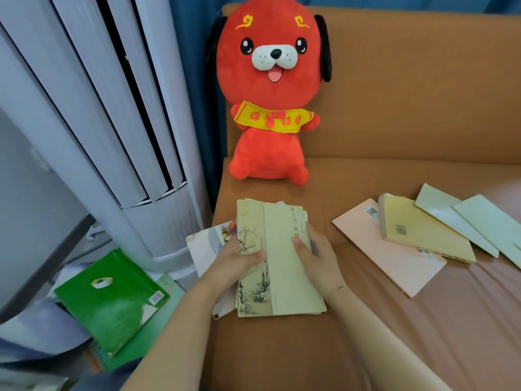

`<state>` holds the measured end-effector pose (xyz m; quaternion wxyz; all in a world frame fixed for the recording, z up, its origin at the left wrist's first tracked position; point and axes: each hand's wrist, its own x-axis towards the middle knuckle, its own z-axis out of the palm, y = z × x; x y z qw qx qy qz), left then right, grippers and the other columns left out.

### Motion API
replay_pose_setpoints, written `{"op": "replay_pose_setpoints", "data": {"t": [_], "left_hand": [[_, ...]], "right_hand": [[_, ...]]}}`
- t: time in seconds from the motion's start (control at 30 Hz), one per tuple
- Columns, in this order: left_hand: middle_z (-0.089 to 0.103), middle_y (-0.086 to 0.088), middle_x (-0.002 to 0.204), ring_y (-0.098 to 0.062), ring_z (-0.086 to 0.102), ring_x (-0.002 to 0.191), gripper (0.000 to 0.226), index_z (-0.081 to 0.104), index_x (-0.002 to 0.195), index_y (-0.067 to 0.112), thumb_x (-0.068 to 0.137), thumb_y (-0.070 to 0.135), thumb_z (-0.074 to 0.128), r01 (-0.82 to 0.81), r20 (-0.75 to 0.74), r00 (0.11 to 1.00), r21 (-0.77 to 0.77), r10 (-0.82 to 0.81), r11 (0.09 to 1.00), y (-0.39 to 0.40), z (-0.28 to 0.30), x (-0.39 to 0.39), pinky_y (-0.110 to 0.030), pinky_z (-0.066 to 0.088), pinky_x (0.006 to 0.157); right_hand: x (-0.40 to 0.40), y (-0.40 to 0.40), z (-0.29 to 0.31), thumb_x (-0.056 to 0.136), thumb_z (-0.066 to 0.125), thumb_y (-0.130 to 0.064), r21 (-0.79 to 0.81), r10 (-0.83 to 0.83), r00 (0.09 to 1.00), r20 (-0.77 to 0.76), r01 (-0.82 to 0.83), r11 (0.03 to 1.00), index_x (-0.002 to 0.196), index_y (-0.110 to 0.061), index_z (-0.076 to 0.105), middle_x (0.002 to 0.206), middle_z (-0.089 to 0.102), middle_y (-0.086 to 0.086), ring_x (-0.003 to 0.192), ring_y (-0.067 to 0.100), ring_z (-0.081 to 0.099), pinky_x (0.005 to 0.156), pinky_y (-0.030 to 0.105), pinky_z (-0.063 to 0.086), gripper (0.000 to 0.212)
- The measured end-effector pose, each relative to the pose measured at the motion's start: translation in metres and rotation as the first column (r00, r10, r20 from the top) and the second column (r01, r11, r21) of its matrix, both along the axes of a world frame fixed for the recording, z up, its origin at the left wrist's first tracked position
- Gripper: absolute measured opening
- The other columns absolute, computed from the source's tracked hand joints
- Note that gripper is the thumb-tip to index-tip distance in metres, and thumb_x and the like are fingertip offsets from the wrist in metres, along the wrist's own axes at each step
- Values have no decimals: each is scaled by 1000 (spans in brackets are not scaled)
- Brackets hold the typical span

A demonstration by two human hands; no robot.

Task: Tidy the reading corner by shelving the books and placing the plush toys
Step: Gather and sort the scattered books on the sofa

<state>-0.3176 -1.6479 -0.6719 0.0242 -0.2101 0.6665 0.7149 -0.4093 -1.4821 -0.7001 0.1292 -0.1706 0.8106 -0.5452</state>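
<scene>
A: Head view first: what is held?

B: A stack of cream books point(277, 261) is gripped from both sides on the orange sofa seat point(282, 348). The left hand point(239, 259) is curled over the stack's left edge, its fingers point(253, 253) laid on the ink-painted cover. The right hand point(317, 259) is wrapped round the right edge, thumb on top.

A: And under the stack?

B: A pale illustrated book point(205, 246) is seen beneath it, jutting out to the left.

A: Where are the remaining books?

B: Four are spread on the seat to the right, well apart from the hands: a pink book point(394, 261), a yellow book point(423, 235) lying partly on it, and two pale green books point(456, 218) overlapped beyond.

A: The plush toy?

B: A red plush dog point(269, 88) is propped upright against the sofa back, behind the stack.

A: Anything beside the sofa?

B: A white tower fan point(112, 122) is stood to the left; a green book point(112, 300) is left on the floor at its base.
</scene>
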Motion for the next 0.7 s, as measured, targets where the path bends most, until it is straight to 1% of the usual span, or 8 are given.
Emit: {"op": "replay_pose_setpoints", "data": {"t": [0.07, 0.13, 0.23, 0.37, 0.47, 0.57, 0.63, 0.7], "left_hand": [[69, 9, 116, -10, 66, 106, 39, 56, 119, 32, 88, 11, 67, -34, -28, 999, 24, 34, 999, 6, 2, -1, -33, 52, 94], [70, 6, 114, -10, 68, 101, 41, 55, 123, 26, 88, 11, 68, -82, -37, 996, 93, 86, 992, 12, 5, -4, -27, 55, 83], [69, 4, 117, -10, 67, 103, 45, 53, 128, 22, 88, 9, 68, -92, -54, 994, 112, 98, 990, 12, 9, -8, -25, 53, 83], [64, 14, 113, -4, 61, 105, 38, 49, 124, 28, 91, 15, 64, -32, -94, 995, -11, 31, 999, 9, 17, -8, -21, 49, 87], [64, 14, 108, -10, 60, 108, 30, 54, 119, 28, 91, 20, 63, -7, -46, 999, -202, -2, 979, -1, 12, -11, -35, 47, 98], [63, 3, 104, -23, 58, 107, 22, 61, 98, 28, 84, 11, 63, -228, -48, 972, -450, 231, 863, -23, 1, -7, -42, 46, 96], [59, -12, 118, -33, 50, 117, 37, 62, 114, 15, 78, 6, 62, -432, -12, 850, -587, 526, 685, -32, -3, -3, -41, 41, 96], [45, -17, 135, -35, 38, 128, 57, 47, 132, 10, 78, 13, 65, -508, 152, 681, -607, 717, 611, -32, -8, 2, -45, 30, 103]], "right_hand": [[6, 1, 5, 96, 55, -32, -194, -43, 989, 144, 71, 978, 126, -39, 51, 119, 61, -23, 109, -4, 59, 91, 20, 50, 32], [9, 5, 14, 94, 57, -31, -269, -91, 949, 300, 176, 947, 124, -25, 57, 114, 69, -9, 100, 7, 68, 83, 28, 57, 30], [12, 3, 26, 95, 56, -30, -257, -155, 935, 318, 242, 935, 110, -15, 64, 104, 73, 3, 94, 22, 70, 79, 41, 58, 23], [12, -1, 34, 96, 56, -25, -256, -188, 940, 286, 264, 930, 113, -9, 62, 108, 72, 5, 98, 24, 69, 84, 44, 57, 25], [12, 3, 32, 96, 56, -23, -240, -214, 916, 340, 304, 922, 113, -7, 62, 107, 72, 8, 95, 25, 70, 81, 42, 57, 25], [8, 11, 21, 95, 58, -23, -197, -244, 830, 501, 385, 902, 112, -4, 63, 102, 73, 13, 92, 31, 70, 82, 48, 56, 26], [4, 16, 17, 94, 59, -22, -195, -228, 779, 583, 407, 892, 112, -2, 63, 103, 73, 15, 93, 34, 70, 80, 48, 57, 27], [-1, 19, 14, 94, 59, -22, -214, -206, 772, 601, 404, 889, 113, -3, 63, 104, 72, 14, 94, 34, 69, 80, 47, 57, 27]]}}
